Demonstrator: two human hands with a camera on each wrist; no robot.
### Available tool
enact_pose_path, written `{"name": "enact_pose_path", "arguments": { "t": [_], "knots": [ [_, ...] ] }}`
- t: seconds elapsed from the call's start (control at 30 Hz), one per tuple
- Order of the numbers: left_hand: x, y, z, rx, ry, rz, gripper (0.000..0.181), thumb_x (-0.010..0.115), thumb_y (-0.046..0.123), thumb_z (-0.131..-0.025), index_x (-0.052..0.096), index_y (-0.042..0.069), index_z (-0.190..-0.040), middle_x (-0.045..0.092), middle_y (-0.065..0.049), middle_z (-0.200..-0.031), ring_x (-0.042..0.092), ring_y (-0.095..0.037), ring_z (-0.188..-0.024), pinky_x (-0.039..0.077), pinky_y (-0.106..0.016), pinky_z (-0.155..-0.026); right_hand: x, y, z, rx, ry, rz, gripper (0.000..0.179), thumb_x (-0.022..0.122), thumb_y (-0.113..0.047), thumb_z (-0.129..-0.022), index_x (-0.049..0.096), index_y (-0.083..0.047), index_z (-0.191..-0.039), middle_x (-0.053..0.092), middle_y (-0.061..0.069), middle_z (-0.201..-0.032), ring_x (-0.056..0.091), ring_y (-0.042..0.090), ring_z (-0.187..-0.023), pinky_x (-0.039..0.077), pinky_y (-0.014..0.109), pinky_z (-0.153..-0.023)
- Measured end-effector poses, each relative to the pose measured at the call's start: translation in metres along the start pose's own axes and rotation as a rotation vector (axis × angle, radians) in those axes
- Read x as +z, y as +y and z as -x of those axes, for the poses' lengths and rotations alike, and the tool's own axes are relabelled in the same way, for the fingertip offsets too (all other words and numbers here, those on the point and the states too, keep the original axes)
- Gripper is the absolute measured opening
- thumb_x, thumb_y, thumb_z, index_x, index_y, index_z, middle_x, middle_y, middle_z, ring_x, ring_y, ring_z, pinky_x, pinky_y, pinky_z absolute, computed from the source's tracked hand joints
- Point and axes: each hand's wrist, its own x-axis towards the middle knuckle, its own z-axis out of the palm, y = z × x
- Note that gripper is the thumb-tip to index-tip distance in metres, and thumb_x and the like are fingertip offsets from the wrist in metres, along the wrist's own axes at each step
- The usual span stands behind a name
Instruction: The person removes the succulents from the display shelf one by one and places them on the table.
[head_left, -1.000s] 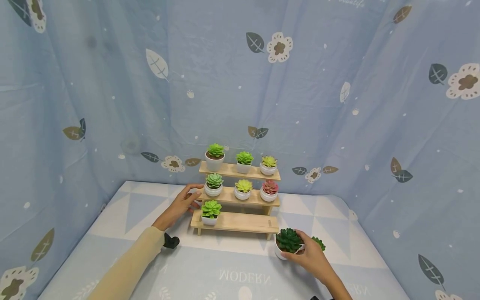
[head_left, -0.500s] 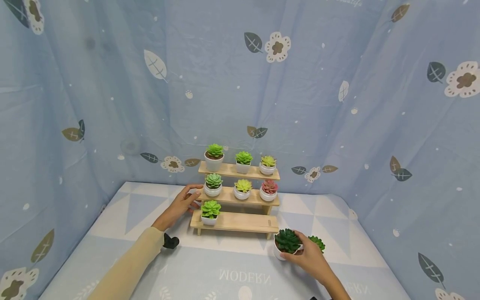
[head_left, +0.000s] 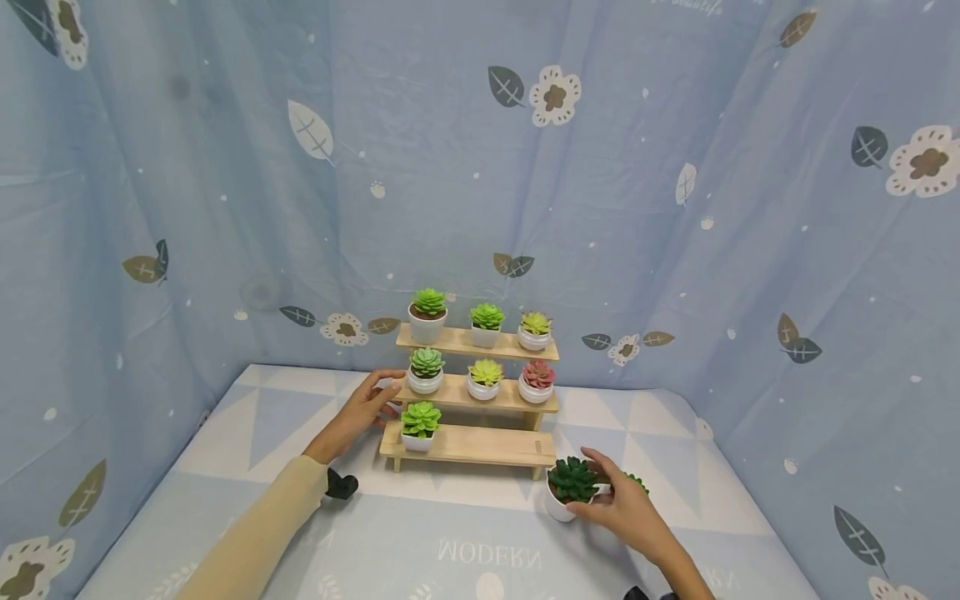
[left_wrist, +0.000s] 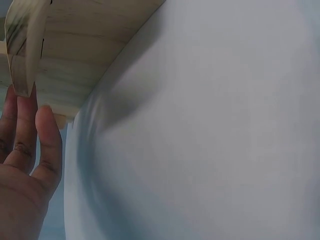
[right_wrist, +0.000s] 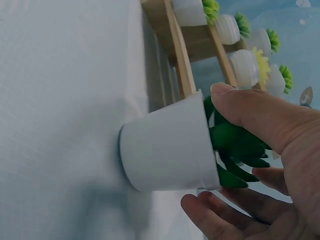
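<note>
My left hand (head_left: 369, 402) touches the left end of a three-tier wooden plant stand (head_left: 487, 450). In the left wrist view its fingertips (left_wrist: 48, 117) meet the wooden upright (left_wrist: 22, 55), fingers nearly straight. By the stand's front right corner, a white pot (right_wrist: 167, 145) with a dark green succulent (head_left: 573, 479) stands upright on the table. Around its rim my right hand (head_left: 626, 508) is spread, the thumb (right_wrist: 245, 105) at the rim and the other fingers apart from the wall. Behind that hand, another green succulent (head_left: 637, 481) is mostly hidden.
Potted succulents fill the stand's upper tiers, among them a red one (head_left: 537, 379) and a yellow one (head_left: 486, 375). One light green succulent (head_left: 421, 421) sits at the left of the lowest tier. A patterned blue curtain (head_left: 480, 167) hangs behind the table (head_left: 420, 533).
My right hand's fingers have spread wider around the dark green succulent's pot, the index finger lifting off it. The pot stays in about the same place. My left hand has not moved.
</note>
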Motion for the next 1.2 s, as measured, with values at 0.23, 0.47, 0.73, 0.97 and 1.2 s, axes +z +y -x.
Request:
{"name": "enact_pose_path", "arguments": {
  "t": [0.23, 0.47, 0.73, 0.97, 1.2],
  "knots": [
    [-0.003, -0.012, -0.006, 0.01, 0.004, -0.008, 0.053, 0.055, 0.058, -0.103, 0.045, 0.033, -0.149, 0.054, -0.019, -0.132, 0.063, -0.038, -0.104, 0.049, -0.047, -0.081, -0.014, -0.01, -0.001, -0.077, 0.016, 0.04, 0.09, 0.091, -0.037, -0.08, 0.043, -0.024, -0.154, 0.059, 0.009, -0.139, 0.061, 0.029, -0.122, 0.055, 0.031, -0.09],
    [-0.004, -0.012, -0.007, 0.003, 0.004, -0.01, 0.051, 0.055, 0.057, -0.103, 0.046, 0.033, -0.148, 0.055, -0.018, -0.13, 0.063, -0.038, -0.104, 0.049, -0.048, -0.082, -0.017, -0.019, -0.007, -0.184, 0.036, 0.08, 0.085, 0.087, -0.04, -0.083, 0.043, -0.025, -0.154, 0.06, 0.008, -0.141, 0.057, 0.029, -0.128, 0.054, 0.037, -0.096],
    [-0.004, -0.011, -0.007, 0.02, 0.001, -0.005, 0.052, 0.055, 0.056, -0.104, 0.046, 0.031, -0.149, 0.055, -0.019, -0.129, 0.063, -0.04, -0.105, 0.049, -0.049, -0.081, -0.008, -0.036, -0.021, -0.217, 0.033, 0.043, 0.078, 0.086, -0.036, -0.086, 0.045, -0.031, -0.152, 0.06, 0.006, -0.14, 0.057, 0.022, -0.127, 0.05, 0.045, -0.101],
    [-0.002, -0.01, -0.004, 0.006, 0.003, 0.004, 0.052, 0.055, 0.055, -0.104, 0.045, 0.032, -0.149, 0.056, -0.019, -0.129, 0.063, -0.038, -0.104, 0.049, -0.053, -0.084, 0.009, -0.042, -0.036, -0.268, -0.016, 0.024, 0.076, 0.084, -0.021, -0.089, 0.044, -0.019, -0.154, 0.061, 0.006, -0.139, 0.054, 0.032, -0.13, 0.048, 0.048, -0.103],
    [-0.002, -0.009, -0.003, 0.012, -0.006, 0.005, 0.053, 0.054, 0.057, -0.104, 0.044, 0.033, -0.149, 0.055, -0.02, -0.129, 0.062, -0.04, -0.106, 0.047, -0.058, -0.087, 0.02, -0.051, -0.047, -0.303, -0.033, 0.028, 0.075, 0.085, -0.025, -0.089, 0.047, -0.015, -0.153, 0.062, 0.009, -0.137, 0.055, 0.036, -0.13, 0.046, 0.054, -0.104]
  ]
}}
